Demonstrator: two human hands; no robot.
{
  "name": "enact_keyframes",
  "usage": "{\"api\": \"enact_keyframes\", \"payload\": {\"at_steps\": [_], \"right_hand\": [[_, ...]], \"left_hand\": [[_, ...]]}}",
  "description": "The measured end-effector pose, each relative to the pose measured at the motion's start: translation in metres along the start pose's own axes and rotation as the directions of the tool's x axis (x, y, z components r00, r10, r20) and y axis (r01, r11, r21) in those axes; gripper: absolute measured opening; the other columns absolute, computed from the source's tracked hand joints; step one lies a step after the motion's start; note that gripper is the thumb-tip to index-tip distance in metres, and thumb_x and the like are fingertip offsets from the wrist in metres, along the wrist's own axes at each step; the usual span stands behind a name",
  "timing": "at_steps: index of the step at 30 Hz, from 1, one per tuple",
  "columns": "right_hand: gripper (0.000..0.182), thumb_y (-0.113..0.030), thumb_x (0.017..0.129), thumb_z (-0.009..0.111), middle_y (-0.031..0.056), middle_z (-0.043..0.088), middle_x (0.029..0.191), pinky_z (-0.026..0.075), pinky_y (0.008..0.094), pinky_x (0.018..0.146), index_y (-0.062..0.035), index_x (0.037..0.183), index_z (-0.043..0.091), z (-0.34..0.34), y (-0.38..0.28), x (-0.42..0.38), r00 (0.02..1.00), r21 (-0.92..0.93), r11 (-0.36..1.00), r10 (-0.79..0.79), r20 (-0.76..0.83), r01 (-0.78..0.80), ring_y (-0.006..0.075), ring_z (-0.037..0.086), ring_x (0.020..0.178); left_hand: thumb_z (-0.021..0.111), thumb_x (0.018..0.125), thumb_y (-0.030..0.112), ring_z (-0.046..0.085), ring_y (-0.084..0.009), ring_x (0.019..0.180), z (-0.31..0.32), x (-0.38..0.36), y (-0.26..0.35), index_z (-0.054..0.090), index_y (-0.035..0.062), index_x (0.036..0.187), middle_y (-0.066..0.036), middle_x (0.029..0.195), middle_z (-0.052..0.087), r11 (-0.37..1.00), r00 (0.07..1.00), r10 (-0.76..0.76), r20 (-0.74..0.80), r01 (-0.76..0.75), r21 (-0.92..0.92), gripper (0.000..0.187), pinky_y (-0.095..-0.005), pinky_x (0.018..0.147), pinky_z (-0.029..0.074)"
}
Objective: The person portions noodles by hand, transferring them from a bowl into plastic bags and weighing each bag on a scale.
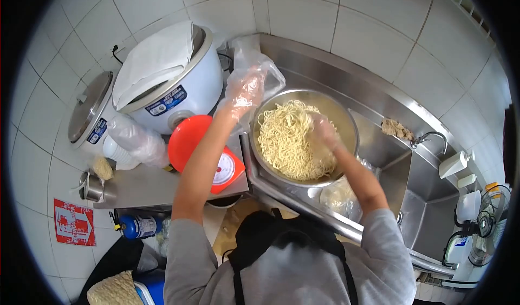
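A large steel bowl (352, 134) full of pale yellow noodles (287, 142) stands at the sink's left side. My right hand (325, 133), in a clear plastic glove, is at the right part of the noodles with its fingers closed on some of them; motion blurs it a little. To the upper left of the bowl, my left hand (248, 91), gloved as well, grips a clear plastic bag (275, 73). Its fingers are partly hidden by the crinkled film.
Left of my left forearm are a red kitchen scale (234, 171) with a red pan (187, 137) and a big rice cooker (184, 96). Double sink basins (430, 197) and a faucet (431, 137) lie to the right. Below the bowl rests a plastic bag of noodles (341, 197).
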State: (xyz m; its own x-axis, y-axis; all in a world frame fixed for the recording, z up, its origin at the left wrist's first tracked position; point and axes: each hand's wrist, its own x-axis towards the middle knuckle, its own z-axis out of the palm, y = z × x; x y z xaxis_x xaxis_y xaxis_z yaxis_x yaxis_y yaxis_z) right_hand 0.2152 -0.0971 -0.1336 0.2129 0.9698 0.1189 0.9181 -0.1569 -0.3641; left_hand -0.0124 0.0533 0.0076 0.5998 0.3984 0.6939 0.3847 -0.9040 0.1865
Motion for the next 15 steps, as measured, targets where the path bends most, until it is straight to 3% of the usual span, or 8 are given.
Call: {"api": "enact_keyframes", "payload": {"at_steps": [2, 4, 6, 7, 8, 9, 12, 15], "right_hand": [[0.057, -0.013, 0.07, 0.069, 0.0146, 0.06, 0.115, 0.045, 0.0387, 0.093, -0.0123, 0.125, 0.053, -0.027, 0.015, 0.033, 0.999, 0.493, 0.869, 0.036, 0.03, -0.046, 0.0284, 0.057, 0.106], [0.043, -0.005, 0.074, 0.064, 0.0114, 0.066, 0.101, 0.049, 0.0344, 0.086, -0.0097, 0.117, 0.059, -0.092, -0.014, 0.038, 0.963, 0.603, 0.755, -0.154, -0.22, 0.258, 0.0233, 0.062, 0.095], [0.046, -0.007, 0.075, 0.066, 0.0086, 0.067, 0.1, 0.05, 0.0335, 0.082, -0.0098, 0.12, 0.057, -0.164, -0.042, 0.046, 0.926, 0.324, 0.892, -0.214, -0.312, 0.315, 0.0184, 0.062, 0.091], [0.045, -0.01, 0.076, 0.066, 0.0087, 0.067, 0.098, 0.051, 0.0339, 0.078, -0.008, 0.12, 0.057, -0.209, -0.073, 0.034, 0.959, 0.485, 0.849, -0.083, -0.269, 0.209, 0.0173, 0.063, 0.086], [0.043, -0.013, 0.077, 0.066, 0.0087, 0.067, 0.096, 0.052, 0.0344, 0.076, -0.0057, 0.119, 0.056, -0.246, -0.09, 0.036, 0.956, 0.307, 0.945, -0.017, -0.293, 0.11, 0.0161, 0.063, 0.084], [0.044, -0.017, 0.078, 0.067, 0.0111, 0.067, 0.093, 0.052, 0.0345, 0.074, -0.0046, 0.118, 0.056, -0.275, -0.091, 0.039, 0.923, 0.329, 0.9, -0.164, -0.348, 0.284, 0.0181, 0.064, 0.082], [0.042, -0.025, 0.079, 0.067, 0.011, 0.067, 0.089, 0.051, 0.0323, 0.07, -0.0023, 0.114, 0.059, -0.343, -0.096, 0.061, 0.762, 0.031, 0.936, -0.266, -0.591, 0.35, 0.0172, 0.063, 0.076], [0.031, -0.009, 0.087, 0.058, 0.0062, 0.064, 0.102, 0.049, 0.0313, 0.083, -0.0056, 0.117, 0.057, -0.362, -0.152, 0.026, 0.78, 0.381, 0.742, -0.298, -0.55, 0.552, 0.0181, 0.061, 0.088]], "left_hand": [[0.053, 0.082, 0.011, 0.059, -0.03, 0.093, -0.011, 0.006, -0.003, 0.058, 0.0095, 0.108, -0.013, 0.101, 0.061, 0.962, 0.992, 0.129, -0.003, -0.124, 0.243, 0.027, -0.039, 0.078, 0.049], [0.047, 0.086, 0.011, 0.058, -0.0324, 0.098, -0.029, 0.012, 0.004, 0.055, 0.0088, 0.114, -0.016, 0.104, 0.059, 0.941, 0.989, -0.027, 0.148, -0.024, 0.336, 0.029, -0.0406, 0.082, 0.048], [0.046, 0.086, 0.011, 0.057, -0.0339, 0.101, -0.027, 0.008, -0.008, 0.055, 0.0081, 0.115, -0.017, 0.108, 0.058, 0.949, 0.988, -0.083, 0.132, 0.038, 0.313, 0.03, -0.0413, 0.085, 0.046], [0.045, 0.087, 0.012, 0.055, -0.0353, 0.103, -0.027, 0.009, -0.014, 0.054, 0.0075, 0.115, -0.019, 0.111, 0.057, 0.952, 0.985, -0.133, 0.109, 0.096, 0.29, 0.031, -0.042, 0.088, 0.045], [0.045, 0.087, 0.012, 0.055, -0.0353, 0.103, -0.032, 0.011, -0.017, 0.054, 0.0075, 0.115, -0.019, 0.111, 0.057, 0.952, 0.985, -0.13, 0.112, 0.093, 0.29, 0.031, -0.042, 0.088, 0.045], [0.043, 0.087, 0.013, 0.054, -0.0359, 0.106, -0.038, 0.015, -0.02, 0.054, 0.0072, 0.117, -0.019, 0.115, 0.055, 0.953, 0.982, -0.131, 0.134, 0.088, 0.29, 0.032, -0.042, 0.09, 0.044], [0.04, 0.088, 0.013, 0.052, -0.036, 0.109, -0.043, 0.02, -0.015, 0.055, 0.0071, 0.118, -0.02, 0.119, 0.054, 0.964, 0.982, -0.14, 0.129, 0.105, 0.245, 0.034, -0.0421, 0.093, 0.042], [0.038, 0.088, 0.014, 0.055, -0.0358, 0.105, -0.045, 0.025, -0.01, 0.056, 0.0071, 0.117, -0.02, 0.113, 0.057, 0.955, 0.999, -0.044, 0.003, 0.041, 0.293, 0.035, -0.0424, 0.089, 0.044]]}}
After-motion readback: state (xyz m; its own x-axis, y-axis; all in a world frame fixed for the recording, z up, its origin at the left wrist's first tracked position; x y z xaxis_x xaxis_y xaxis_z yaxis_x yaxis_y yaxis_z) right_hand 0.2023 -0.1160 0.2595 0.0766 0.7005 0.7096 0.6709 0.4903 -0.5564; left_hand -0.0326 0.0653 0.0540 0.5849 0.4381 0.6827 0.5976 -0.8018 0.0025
